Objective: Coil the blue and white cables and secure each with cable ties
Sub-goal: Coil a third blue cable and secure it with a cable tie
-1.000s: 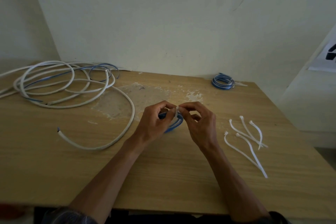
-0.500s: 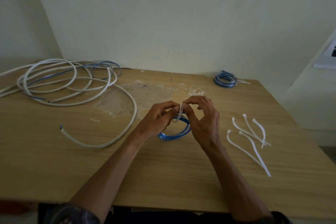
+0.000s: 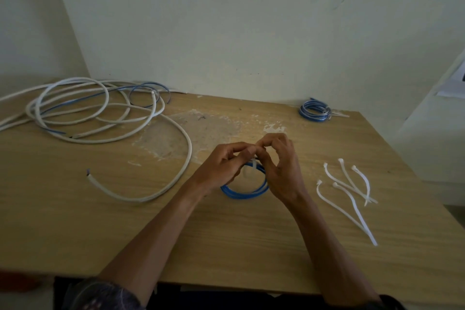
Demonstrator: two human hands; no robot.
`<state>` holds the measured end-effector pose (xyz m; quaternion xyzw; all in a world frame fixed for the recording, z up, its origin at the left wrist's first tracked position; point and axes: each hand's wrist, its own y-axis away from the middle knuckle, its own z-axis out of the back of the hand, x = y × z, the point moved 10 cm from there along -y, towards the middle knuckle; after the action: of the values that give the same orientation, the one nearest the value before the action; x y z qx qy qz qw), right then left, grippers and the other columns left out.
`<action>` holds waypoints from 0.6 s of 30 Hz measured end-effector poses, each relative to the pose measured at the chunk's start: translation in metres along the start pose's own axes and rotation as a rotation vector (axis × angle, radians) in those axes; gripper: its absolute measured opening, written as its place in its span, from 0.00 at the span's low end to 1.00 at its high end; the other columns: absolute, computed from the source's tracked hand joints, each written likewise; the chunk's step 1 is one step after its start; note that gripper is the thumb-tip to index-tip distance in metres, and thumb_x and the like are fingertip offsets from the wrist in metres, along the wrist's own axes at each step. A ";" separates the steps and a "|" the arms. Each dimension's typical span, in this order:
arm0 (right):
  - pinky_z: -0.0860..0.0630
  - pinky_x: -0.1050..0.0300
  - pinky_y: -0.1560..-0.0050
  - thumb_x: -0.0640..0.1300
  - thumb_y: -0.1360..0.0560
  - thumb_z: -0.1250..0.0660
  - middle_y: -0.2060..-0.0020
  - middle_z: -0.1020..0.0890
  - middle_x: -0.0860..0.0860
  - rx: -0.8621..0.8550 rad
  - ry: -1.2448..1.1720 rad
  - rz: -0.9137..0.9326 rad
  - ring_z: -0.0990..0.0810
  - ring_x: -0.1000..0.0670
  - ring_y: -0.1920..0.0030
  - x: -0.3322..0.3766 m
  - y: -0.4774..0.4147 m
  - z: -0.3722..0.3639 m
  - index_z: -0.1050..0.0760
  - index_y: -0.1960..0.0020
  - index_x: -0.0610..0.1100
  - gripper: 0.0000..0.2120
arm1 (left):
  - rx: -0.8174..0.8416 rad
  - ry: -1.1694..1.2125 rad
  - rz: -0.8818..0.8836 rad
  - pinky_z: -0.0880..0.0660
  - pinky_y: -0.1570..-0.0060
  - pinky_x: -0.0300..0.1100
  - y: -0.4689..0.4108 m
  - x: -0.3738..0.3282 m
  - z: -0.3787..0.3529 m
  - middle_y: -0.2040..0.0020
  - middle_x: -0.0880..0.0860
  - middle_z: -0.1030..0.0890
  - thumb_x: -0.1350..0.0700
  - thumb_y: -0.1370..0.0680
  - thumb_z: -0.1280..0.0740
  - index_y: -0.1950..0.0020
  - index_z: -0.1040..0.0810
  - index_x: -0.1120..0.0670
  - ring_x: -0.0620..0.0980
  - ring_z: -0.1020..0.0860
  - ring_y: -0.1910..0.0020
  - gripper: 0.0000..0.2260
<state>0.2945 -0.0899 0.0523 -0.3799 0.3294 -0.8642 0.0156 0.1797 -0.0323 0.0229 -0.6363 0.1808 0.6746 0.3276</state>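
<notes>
Left hand: the left hand (image 3: 221, 171) reaches in from the lower left, forearm slanting up over the table (image 3: 226, 246), wrist low. Its fingers are curled and the thumb and forefinger are closed on a white cable tie (image 3: 254, 165).
Right hand: the right hand (image 3: 283, 166) comes in from the lower right with its back toward the camera. The fingers are arched and bent, and the tips meet the left fingertips at the same tie and pinch it.
Cable tie: it runs down from the pinch and loops round the strands just under the fingertips. Its head is hidden by the fingers.
Blue coil: the blue coil (image 3: 242, 194) is a small ring directly below and between the fingers. Its far part is covered by both hands, and its near arc is on or just over the wood, I cannot tell which.
Left of the fingers: bare wood lies nearby, then the white cable (image 3: 141, 199) curves round, its loose loops mixed with blue cable (image 3: 148, 88) well away at the far-left corner.
Right of the fingers: the spare cable ties (image 3: 349, 189) lie near the right wrist, with the table's right edge beyond them.
Beyond the fingers: a scuffed pale patch, then a tied blue bundle (image 3: 314, 111) at the far edge by the wall (image 3: 251, 33).
Toward the body: open wood under both forearms, as far as the near edge.
</notes>
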 end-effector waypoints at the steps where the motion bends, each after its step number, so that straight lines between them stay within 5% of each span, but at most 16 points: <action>1: 0.28 0.58 0.44 0.52 0.21 0.36 0.50 0.24 0.57 -0.017 0.001 0.030 0.25 0.52 0.45 0.003 0.000 0.002 0.24 0.51 0.55 0.03 | 0.008 0.015 0.000 0.45 0.76 0.45 0.000 -0.001 -0.002 0.74 0.55 0.38 0.46 0.17 0.37 0.44 0.16 0.46 0.50 0.43 0.78 0.11; 6: 0.28 0.63 0.43 0.42 0.21 0.31 0.49 0.22 0.54 -0.193 -0.119 -0.043 0.22 0.54 0.45 0.001 -0.001 0.021 0.23 0.51 0.47 0.01 | 0.034 0.038 0.019 0.45 0.75 0.41 -0.005 0.002 -0.008 0.75 0.52 0.39 0.44 0.18 0.37 0.46 0.16 0.50 0.50 0.44 0.77 0.14; 10: 0.22 0.48 0.43 0.44 0.19 0.34 0.48 0.21 0.54 -0.276 -0.162 -0.091 0.21 0.52 0.46 -0.008 -0.001 0.034 0.23 0.49 0.43 0.04 | 0.053 0.014 0.016 0.46 0.74 0.47 -0.002 0.001 -0.012 0.73 0.56 0.39 0.44 0.18 0.38 0.48 0.15 0.50 0.52 0.45 0.76 0.15; 16: 0.23 0.60 0.50 0.43 0.18 0.35 0.53 0.19 0.48 -0.456 -0.185 -0.127 0.20 0.53 0.52 -0.004 0.002 0.055 0.26 0.52 0.55 0.07 | 0.071 -0.028 0.005 0.46 0.77 0.40 -0.001 0.000 -0.017 0.73 0.58 0.37 0.48 0.16 0.37 0.47 0.14 0.52 0.51 0.45 0.77 0.14; 18: 0.23 0.61 0.52 0.44 0.18 0.35 0.53 0.18 0.50 -0.427 -0.214 -0.149 0.20 0.56 0.54 -0.008 0.000 0.055 0.23 0.50 0.50 0.03 | 0.062 -0.017 0.024 0.46 0.76 0.40 0.000 0.004 -0.016 0.74 0.56 0.37 0.48 0.16 0.37 0.46 0.14 0.52 0.51 0.44 0.77 0.14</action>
<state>0.3370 -0.1188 0.0741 -0.4874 0.4718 -0.7287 -0.0940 0.1915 -0.0417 0.0175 -0.6179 0.2067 0.6779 0.3406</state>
